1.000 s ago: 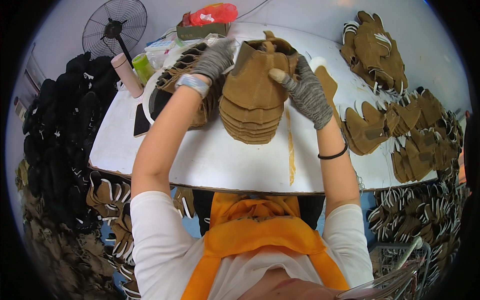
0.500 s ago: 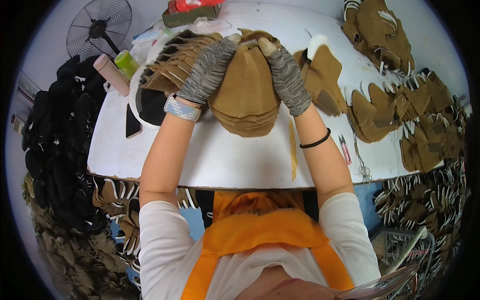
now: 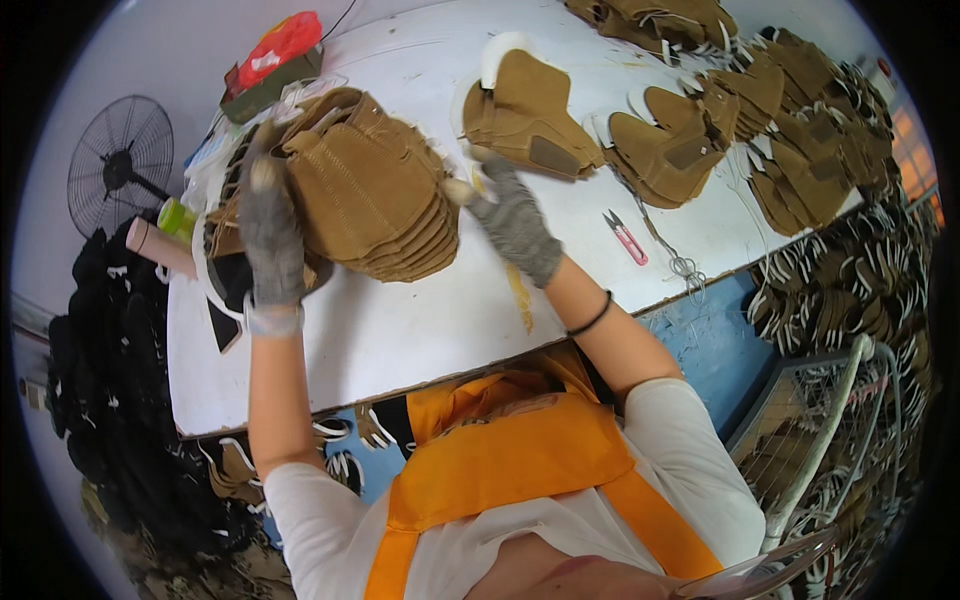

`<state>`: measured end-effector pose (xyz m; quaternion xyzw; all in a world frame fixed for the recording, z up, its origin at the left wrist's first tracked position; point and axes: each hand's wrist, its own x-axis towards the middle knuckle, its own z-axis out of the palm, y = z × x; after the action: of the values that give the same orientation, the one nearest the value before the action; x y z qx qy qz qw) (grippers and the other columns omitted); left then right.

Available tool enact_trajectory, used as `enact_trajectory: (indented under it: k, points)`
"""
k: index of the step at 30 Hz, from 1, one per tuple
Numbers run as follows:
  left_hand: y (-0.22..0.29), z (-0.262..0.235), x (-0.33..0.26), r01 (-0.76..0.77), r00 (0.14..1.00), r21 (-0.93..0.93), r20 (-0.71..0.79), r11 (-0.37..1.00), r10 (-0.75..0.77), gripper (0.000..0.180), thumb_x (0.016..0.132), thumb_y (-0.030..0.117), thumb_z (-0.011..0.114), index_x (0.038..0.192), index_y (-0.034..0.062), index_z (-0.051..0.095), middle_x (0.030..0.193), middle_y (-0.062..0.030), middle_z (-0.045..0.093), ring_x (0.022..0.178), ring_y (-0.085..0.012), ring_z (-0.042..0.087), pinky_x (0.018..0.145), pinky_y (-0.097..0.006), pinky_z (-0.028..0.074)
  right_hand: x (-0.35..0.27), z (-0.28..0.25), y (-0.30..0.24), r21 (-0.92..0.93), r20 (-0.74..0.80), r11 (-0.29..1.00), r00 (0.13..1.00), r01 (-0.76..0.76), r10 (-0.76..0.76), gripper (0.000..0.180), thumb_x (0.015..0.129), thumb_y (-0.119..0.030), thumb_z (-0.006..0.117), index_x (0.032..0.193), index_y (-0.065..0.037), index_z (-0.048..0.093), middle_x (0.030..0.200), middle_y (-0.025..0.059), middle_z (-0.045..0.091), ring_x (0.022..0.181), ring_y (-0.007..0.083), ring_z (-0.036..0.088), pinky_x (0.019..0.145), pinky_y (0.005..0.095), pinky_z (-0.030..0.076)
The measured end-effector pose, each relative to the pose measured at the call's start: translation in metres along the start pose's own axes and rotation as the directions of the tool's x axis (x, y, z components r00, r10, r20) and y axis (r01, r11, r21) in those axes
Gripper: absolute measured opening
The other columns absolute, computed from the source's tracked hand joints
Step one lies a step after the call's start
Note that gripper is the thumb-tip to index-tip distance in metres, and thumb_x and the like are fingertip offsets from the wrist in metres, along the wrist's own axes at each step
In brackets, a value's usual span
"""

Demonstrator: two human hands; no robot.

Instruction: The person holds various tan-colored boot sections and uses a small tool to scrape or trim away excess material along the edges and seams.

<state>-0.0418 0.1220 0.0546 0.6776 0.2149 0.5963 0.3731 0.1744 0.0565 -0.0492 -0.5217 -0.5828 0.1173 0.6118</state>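
Note:
A thick stack of brown suede boot uppers (image 3: 375, 190) rests on the table, its layered edges fanned toward me. My left hand (image 3: 270, 235), in a grey knit glove with bare thumb tip, lies stretched along the stack's left side. Some of its fingers are hard to make out. Just off the stack's right edge, my right hand (image 3: 518, 222), gloved alike, has thumb and fingers apart and holds nothing. Beyond it lies a brown upper (image 3: 530, 110) with white lining and a dark side panel. Other dark pieces are partly hidden behind my left hand.
Pink-handled thread snips (image 3: 626, 238) lie on the white table (image 3: 400, 335) to the right. More uppers (image 3: 665, 150) sit in piles farther right. At left are a phone (image 3: 224, 327), a pink bottle (image 3: 160, 246) and a fan (image 3: 120, 165); a box (image 3: 270, 85) stands behind.
The stack of boot uppers has moved from between both hands at the middle to the left of the table. My right hand has let go and drawn back. The view has swung right.

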Motion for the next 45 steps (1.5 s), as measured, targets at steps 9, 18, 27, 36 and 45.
enact_trajectory:
  k: [9,18,27,36,45]
  points:
    - [0.006,0.101,-0.098,-0.001,0.905,0.174,0.419,0.985,-0.073,0.048,0.098,0.029,0.052,0.137,0.0015,0.046,0.135,-0.0155,0.051,0.126,-0.0263,0.047,0.108,-0.038,0.035,-0.028,-0.098,0.132,0.005,-0.33,0.863,0.814,-0.506,0.479,0.047,0.081,-0.012,0.076,0.117,0.003,0.05,0.094,0.009,0.06,0.086,0.0161,0.059,0.082,0.028,0.053]
    - [-0.224,0.196,-0.061,0.512,0.858,-0.168,0.061,0.842,-0.51,0.053,0.099,0.028,0.049,0.146,0.0095,0.035,0.145,-0.0127,0.04,0.133,-0.0216,0.037,0.107,-0.035,0.035,0.001,-0.099,0.117,-0.041,-0.283,0.896,0.865,-0.443,0.415,0.044,0.075,-0.037,0.078,0.104,-0.005,0.071,0.108,0.0165,0.063,0.103,0.0295,0.058,0.091,0.0394,0.045]
    - [-0.188,0.201,-0.034,0.595,0.698,-0.421,-0.153,0.685,-0.7,0.055,0.094,0.039,0.059,0.141,0.0158,0.043,0.099,-0.0047,0.061,0.082,-0.0128,0.057,0.069,-0.025,0.047,-0.003,-0.096,0.106,-0.252,-0.425,0.942,0.9,-0.224,0.1,0.026,0.084,-0.026,0.069,0.097,-0.004,0.067,0.097,0.0165,0.063,0.09,0.0323,0.059,0.085,0.0421,0.045]
    - [-0.145,0.201,-0.032,0.727,0.645,-0.325,0.019,0.605,-0.764,0.036,0.092,0.034,0.063,0.121,0.0155,0.054,0.107,-0.0066,0.058,0.092,-0.0214,0.056,0.066,-0.033,0.051,-0.012,-0.12,0.073,-0.157,-0.365,0.91,0.879,-0.384,0.308,0.031,0.091,-0.02,0.068,0.111,0.004,0.062,0.102,0.0086,0.064,0.092,0.0153,0.057,0.087,0.0281,0.047]
    - [-0.195,0.205,-0.035,0.551,0.755,-0.321,-0.199,0.77,-0.624,0.037,0.094,0.027,0.059,0.118,-0.0014,0.057,0.114,-0.0125,0.059,0.106,-0.0229,0.053,0.096,-0.034,0.04,-0.02,-0.153,0.0,0.234,-0.563,0.971,0.806,-0.057,0.183,0.023,0.087,-0.014,0.072,0.102,0.002,0.064,0.095,0.0045,0.063,0.09,0.0143,0.057,0.084,0.0277,0.048]
